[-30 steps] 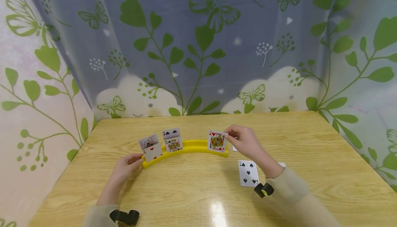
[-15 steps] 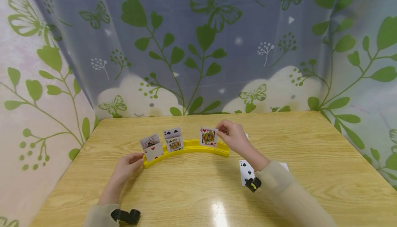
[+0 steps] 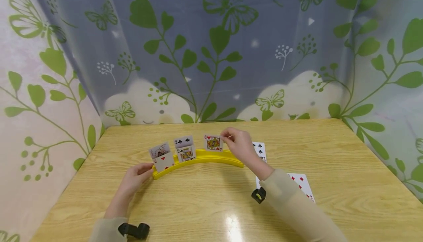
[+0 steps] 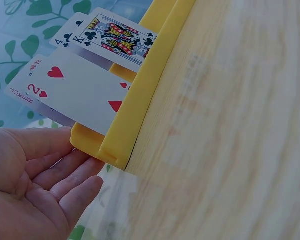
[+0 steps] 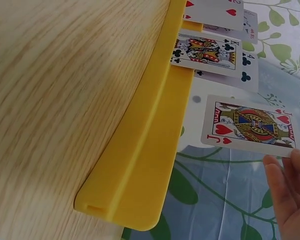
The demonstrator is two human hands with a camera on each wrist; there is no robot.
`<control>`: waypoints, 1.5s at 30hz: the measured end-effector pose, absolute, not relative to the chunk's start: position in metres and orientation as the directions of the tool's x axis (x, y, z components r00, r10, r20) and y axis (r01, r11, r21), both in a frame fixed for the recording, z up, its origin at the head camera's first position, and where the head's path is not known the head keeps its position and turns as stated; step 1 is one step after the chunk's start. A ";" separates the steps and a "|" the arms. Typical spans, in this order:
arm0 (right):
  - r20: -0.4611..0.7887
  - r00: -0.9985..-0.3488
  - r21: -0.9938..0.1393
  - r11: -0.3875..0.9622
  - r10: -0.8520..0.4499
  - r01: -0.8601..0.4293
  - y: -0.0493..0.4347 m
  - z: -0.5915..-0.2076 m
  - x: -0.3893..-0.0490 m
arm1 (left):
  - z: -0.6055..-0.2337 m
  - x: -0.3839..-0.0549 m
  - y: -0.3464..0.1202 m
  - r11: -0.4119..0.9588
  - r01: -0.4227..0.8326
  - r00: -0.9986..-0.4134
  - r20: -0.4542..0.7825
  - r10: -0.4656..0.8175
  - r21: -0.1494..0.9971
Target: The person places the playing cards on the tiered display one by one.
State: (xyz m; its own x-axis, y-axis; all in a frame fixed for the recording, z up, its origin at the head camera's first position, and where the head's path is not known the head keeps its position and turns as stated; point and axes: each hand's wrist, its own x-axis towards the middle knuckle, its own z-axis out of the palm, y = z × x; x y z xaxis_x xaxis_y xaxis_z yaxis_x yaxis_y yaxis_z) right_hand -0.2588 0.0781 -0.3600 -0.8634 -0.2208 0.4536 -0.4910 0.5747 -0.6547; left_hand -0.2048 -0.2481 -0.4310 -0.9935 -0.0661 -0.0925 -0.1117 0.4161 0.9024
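My right hand [image 3: 239,144] pinches a jack of hearts [image 5: 250,125] by its corner and holds it up behind a curved yellow card holder [image 3: 211,156]. The right wrist view shows a gap between that card and the holder. At the holder's left end, my left hand [image 4: 45,185] touches the yellow edge with nearly straight fingers. A two of hearts [image 4: 80,90] stands in the front slot there, with a joker [image 3: 160,150] behind it. Farther right stand a king of clubs [image 4: 120,40] and, behind it, a four of clubs [image 3: 183,141].
Loose cards lie on the wooden table [image 3: 185,205] at the right: a black-suited card [image 3: 259,149], a diamonds card [image 3: 302,185] and a white card mostly hidden by my right forearm. A patterned curtain [image 3: 211,69] stands behind the table.
My right hand has moved left and slightly away along the holder, carrying the jack of hearts. More of the loose cards at the right shows. My left hand has stayed in place.
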 end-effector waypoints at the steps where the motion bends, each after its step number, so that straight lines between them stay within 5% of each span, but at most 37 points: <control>1: 0.461 -0.860 -0.648 0.580 -0.218 -0.494 0.077 -0.360 -0.259 | -0.431 -0.205 -0.248 0.420 -0.112 -0.993 -0.093 -0.066 0.901; 45: 0.499 -0.828 -0.575 0.617 -0.257 -0.538 0.065 -0.374 -0.271 | -0.430 -0.205 -0.248 0.426 -0.117 -0.993 -0.105 -0.052 0.897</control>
State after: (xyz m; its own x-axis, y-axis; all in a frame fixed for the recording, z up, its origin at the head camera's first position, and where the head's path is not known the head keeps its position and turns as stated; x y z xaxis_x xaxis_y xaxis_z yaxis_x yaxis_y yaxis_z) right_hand -0.2708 0.0646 -0.3735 -0.8278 -0.2572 0.4985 -0.5377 0.6169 -0.5746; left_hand -0.2048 -0.2481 -0.4297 -0.9932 -0.0522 -0.1045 -0.1168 0.4257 0.8973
